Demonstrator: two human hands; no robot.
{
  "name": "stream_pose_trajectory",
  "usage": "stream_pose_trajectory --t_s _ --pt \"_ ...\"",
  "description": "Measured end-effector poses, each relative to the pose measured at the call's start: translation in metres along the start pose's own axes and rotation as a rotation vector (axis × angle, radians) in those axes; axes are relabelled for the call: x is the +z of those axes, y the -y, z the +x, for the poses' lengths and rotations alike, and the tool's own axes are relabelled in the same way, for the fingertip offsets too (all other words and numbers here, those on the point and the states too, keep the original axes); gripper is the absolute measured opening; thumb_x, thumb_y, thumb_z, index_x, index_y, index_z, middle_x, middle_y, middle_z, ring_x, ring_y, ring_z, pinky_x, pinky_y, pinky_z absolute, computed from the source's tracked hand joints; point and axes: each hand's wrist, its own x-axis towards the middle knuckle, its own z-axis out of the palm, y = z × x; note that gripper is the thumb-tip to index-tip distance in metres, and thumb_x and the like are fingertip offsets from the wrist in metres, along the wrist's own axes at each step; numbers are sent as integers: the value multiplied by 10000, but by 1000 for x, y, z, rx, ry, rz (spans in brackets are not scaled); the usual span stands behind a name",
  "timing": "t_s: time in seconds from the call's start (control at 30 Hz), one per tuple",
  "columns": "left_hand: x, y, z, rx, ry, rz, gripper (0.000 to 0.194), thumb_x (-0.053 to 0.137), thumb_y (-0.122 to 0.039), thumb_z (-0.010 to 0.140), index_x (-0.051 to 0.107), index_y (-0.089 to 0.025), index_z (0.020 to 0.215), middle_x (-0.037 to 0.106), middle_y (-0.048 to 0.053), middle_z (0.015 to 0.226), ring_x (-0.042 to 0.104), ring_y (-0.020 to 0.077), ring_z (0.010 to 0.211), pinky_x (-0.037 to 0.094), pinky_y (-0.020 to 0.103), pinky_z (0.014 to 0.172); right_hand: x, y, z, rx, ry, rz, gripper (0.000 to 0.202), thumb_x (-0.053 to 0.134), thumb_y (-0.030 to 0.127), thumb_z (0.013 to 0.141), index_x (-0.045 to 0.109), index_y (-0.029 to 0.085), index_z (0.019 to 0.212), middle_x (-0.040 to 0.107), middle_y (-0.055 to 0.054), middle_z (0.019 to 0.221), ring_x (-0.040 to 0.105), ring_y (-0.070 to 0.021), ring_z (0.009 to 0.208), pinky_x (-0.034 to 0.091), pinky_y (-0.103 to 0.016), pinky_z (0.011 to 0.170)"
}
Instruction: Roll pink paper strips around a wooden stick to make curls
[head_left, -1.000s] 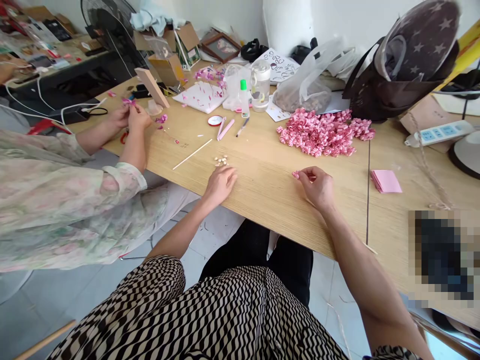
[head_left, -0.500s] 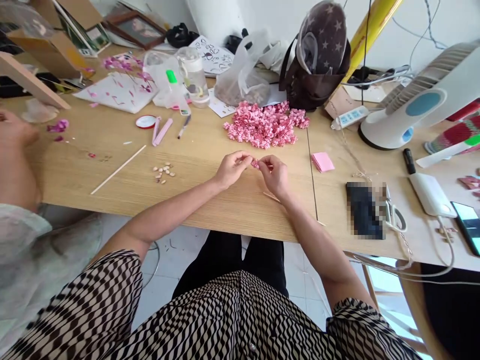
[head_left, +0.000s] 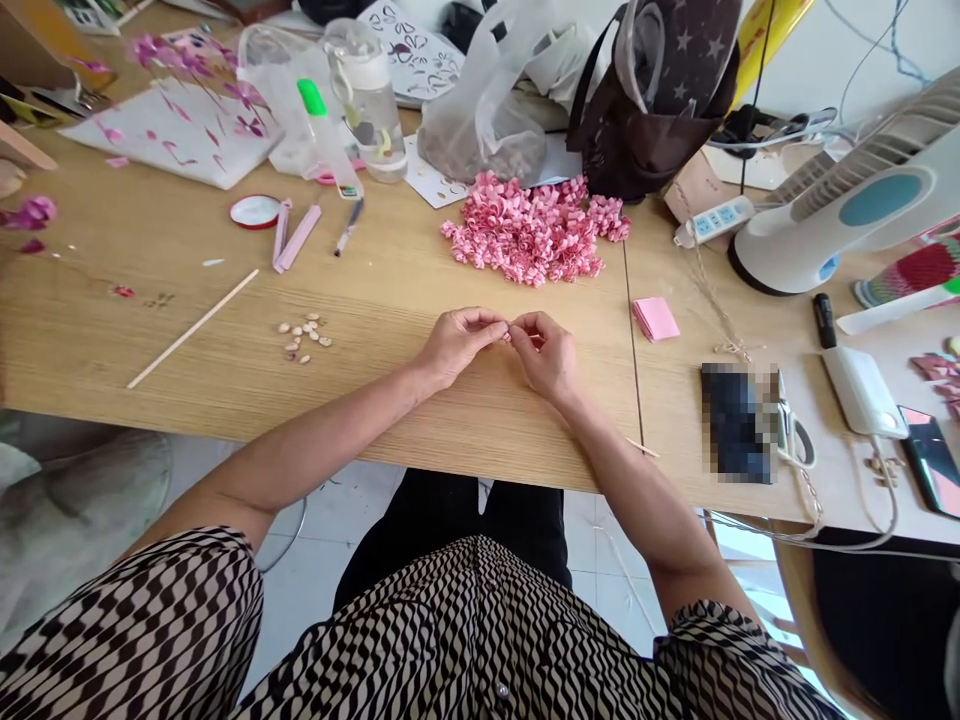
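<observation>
My left hand [head_left: 463, 345] and my right hand [head_left: 546, 352] meet fingertip to fingertip over the table's front part. Between them they pinch a small pink paper flower [head_left: 507, 337], mostly covered by the fingers. Just beyond lies a heap of pink paper flowers [head_left: 529, 235] of the same colour. Right of my right hand is a pad of pink paper [head_left: 655, 318]. A thin wooden stick [head_left: 643, 448] pokes out from beside my right forearm. Several small pale pieces, shell- or bean-like [head_left: 304, 336], are scattered left of my left hand.
A long pale stick [head_left: 193, 328], a pen [head_left: 348, 228], a round red-rimmed lid [head_left: 254, 211] and a water jug [head_left: 371, 110] occupy the left side. On the right are a white fan [head_left: 832, 215], a power strip [head_left: 714, 220], scissors [head_left: 793, 437] and a white power bank [head_left: 862, 392] with a cable.
My view has shifted, so the table's left things sit further left. My fingertips have drawn closer together, covering more of the flower. The other person's arm at left has mostly left view.
</observation>
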Motion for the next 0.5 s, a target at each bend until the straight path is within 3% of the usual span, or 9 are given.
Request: stream_pose_trajectory --t_s 0.27,0.5 --pt "-5 -7 0 111 30 128 200 706 -344 727 651 -151 718 680 4 705 614 118 709 481 260 741 -1 1 -1 17 43 7 198 630 393 821 653 208 884 709 -23 868 635 -141 773 518 -300 731" --pt "-9 -8 2 163 62 175 221 698 -359 759 639 -145 749 682 9 729 629 121 721 485 261 745 -1 3 -2 32 31 2 166 616 362 833 657 204 802 701 -16 817 628 -139 739 513 -301 725"
